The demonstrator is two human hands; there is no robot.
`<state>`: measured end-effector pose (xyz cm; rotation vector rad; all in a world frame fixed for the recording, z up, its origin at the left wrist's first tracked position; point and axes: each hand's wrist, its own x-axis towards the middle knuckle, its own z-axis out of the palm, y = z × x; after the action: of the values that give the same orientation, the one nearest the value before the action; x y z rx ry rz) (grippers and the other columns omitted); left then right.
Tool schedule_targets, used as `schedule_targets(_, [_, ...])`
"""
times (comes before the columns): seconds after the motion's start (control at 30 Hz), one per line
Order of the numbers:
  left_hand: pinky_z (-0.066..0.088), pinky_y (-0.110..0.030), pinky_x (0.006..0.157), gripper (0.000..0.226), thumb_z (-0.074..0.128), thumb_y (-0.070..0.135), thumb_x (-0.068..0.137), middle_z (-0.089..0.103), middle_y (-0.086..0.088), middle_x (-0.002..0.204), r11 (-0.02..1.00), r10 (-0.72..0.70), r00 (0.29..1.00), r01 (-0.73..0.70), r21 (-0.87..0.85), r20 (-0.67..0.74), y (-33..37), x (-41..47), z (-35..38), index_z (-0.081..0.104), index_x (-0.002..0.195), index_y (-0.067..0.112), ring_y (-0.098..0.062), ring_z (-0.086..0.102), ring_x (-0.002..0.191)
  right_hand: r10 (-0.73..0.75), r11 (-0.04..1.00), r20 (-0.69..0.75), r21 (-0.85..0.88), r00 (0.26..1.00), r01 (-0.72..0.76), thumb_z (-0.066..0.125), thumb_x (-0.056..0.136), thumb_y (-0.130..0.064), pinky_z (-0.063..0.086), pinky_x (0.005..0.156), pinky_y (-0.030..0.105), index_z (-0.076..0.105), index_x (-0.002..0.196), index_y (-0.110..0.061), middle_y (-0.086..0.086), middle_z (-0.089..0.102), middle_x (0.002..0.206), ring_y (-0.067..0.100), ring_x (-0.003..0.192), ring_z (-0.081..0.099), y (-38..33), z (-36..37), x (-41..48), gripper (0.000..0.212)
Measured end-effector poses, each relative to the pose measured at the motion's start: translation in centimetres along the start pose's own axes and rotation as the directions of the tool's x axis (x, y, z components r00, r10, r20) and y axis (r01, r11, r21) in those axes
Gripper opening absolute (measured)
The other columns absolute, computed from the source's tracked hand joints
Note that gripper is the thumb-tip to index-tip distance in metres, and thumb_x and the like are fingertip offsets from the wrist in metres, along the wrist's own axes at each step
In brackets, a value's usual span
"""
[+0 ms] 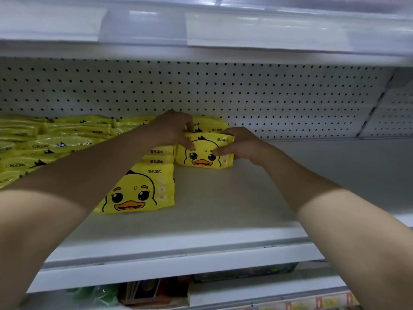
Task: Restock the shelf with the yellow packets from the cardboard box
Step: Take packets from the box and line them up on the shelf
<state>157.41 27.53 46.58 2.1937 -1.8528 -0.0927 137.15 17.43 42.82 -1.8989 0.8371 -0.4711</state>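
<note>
Just 1 view here, head-worn and wide-angle, facing straight into the shelf point(223, 198) from close in, tilted slightly down. The 2 forearms point(89, 171) rise from the bottom corners to the left hand point(172, 128) and right hand point(242, 145), which grip a yellow packet point(204, 156) near frame centre. The pegboard back panel point(290, 97) fills the middle; the upper shelf point(223, 52) caps the top.

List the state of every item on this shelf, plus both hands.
left hand, grips the held packet's top left corner.
right hand, pinches its right edge.
held packet, upright on the shelf, duck face forward.
front packet, upright, untouched, heading a row.
flat packets, lying piled at the left.
shelf, partly stocked, packets on its left half.
</note>
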Motion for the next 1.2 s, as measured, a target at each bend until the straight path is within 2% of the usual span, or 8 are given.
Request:
schedule_targets(0.1, [0.047,-0.032,0.082,0.063,0.087,0.046,0.062,0.063,-0.003,0.116,0.998,-0.046,0.999,0.047,0.030,-0.025,-0.9,0.2,0.3,0.062,0.113,0.019,-0.021,0.055,0.107,0.011,0.999,-0.096,-0.036,0.995,-0.015,0.096,0.059,-0.020,0.060,0.086,0.044,0.067,0.118,-0.016,0.003,0.073,0.111,0.021,0.102,0.070,0.2,0.8,0.9,0.066])
schedule_targets(0.2, [0.047,-0.034,0.082,0.065,0.083,0.055,0.063,0.063,-0.005,0.116,0.990,-0.076,0.996,0.082,0.118,-0.050,-1.2,0.5,0.8,0.062,0.114,0.021,-0.024,0.051,0.111,-0.025,0.981,-0.188,-0.195,0.982,-0.012,0.094,0.040,-0.051,0.054,0.098,0.041,0.061,0.131,-0.019,0.000,0.064,0.127,0.020,0.117,0.061,0.4,1.4,1.7,0.101])
schedule_targets(0.23, [0.045,-0.034,0.082,0.066,0.081,0.059,0.064,0.062,-0.006,0.116,0.982,-0.086,0.995,0.094,0.161,-0.059,-1.1,0.5,1.0,0.062,0.115,0.022,-0.025,0.048,0.114,-0.040,0.970,-0.212,-0.242,0.977,-0.013,0.093,0.044,-0.053,0.050,0.102,0.036,0.056,0.136,-0.019,-0.001,0.060,0.134,0.019,0.123,0.056,0.3,1.7,1.7,0.106])
schedule_targets(0.33, [0.038,-0.033,0.080,0.068,0.076,0.064,0.067,0.060,-0.007,0.117,0.965,-0.111,0.991,0.125,0.229,-0.075,-0.7,0.6,1.3,0.061,0.119,0.023,-0.028,0.042,0.119,-0.095,0.939,-0.282,-0.344,0.955,-0.008,0.090,0.069,-0.039,0.042,0.099,0.028,0.050,0.141,-0.016,0.001,0.053,0.139,0.020,0.130,0.048,0.5,2.3,1.7,0.086])
schedule_targets(0.5, [0.041,-0.040,0.095,0.076,0.077,0.062,0.067,0.054,-0.010,0.123,0.939,-0.140,0.978,0.181,0.291,-0.156,0.6,-0.1,1.3,0.055,0.125,0.017,-0.030,0.041,0.122,-0.156,0.876,-0.365,-0.480,0.918,-0.042,0.086,0.072,-0.043,0.046,0.087,0.034,0.047,0.137,-0.017,0.008,0.046,0.130,0.025,0.119,0.052,0.4,3.1,0.9,0.080])
schedule_targets(0.83, [0.042,-0.041,0.095,0.083,0.084,0.049,0.065,0.045,-0.010,0.134,0.972,-0.226,0.941,0.233,-0.002,-0.253,3.0,-5.9,-0.5,0.048,0.135,0.022,-0.031,0.038,0.127,-0.245,0.861,-0.340,-0.506,0.908,0.043,0.083,0.077,-0.035,0.046,0.095,0.036,0.049,0.137,-0.020,0.011,0.048,0.130,0.029,0.125,0.047,-1.2,1.2,-3.2,0.071])
schedule_targets(0.97, [0.045,-0.043,0.098,0.077,0.086,0.039,0.067,0.044,-0.011,0.132,0.957,-0.287,0.909,0.258,-0.132,-0.301,4.6,-10.7,-1.1,0.051,0.133,0.023,-0.033,0.041,0.126,-0.287,0.852,-0.282,-0.513,0.915,0.109,0.081,0.078,-0.035,0.042,0.091,0.034,0.049,0.137,-0.023,0.010,0.051,0.128,0.030,0.124,0.046,-2.7,1.6,-6.6,0.068])
schedule_targets(1.2, [0.045,-0.037,0.094,0.076,0.085,0.042,0.069,0.049,-0.013,0.128,0.873,-0.488,0.806,0.459,-0.168,-0.336,7.5,-22.2,-1.0,0.051,0.134,0.026,-0.034,0.047,0.120,-0.273,0.831,-0.167,-0.537,0.947,0.145,0.077,0.081,-0.030,0.047,0.093,0.033,0.047,0.138,-0.033,0.007,0.052,0.131,0.029,0.125,0.051,-5.1,5.2,-14.6,0.065])
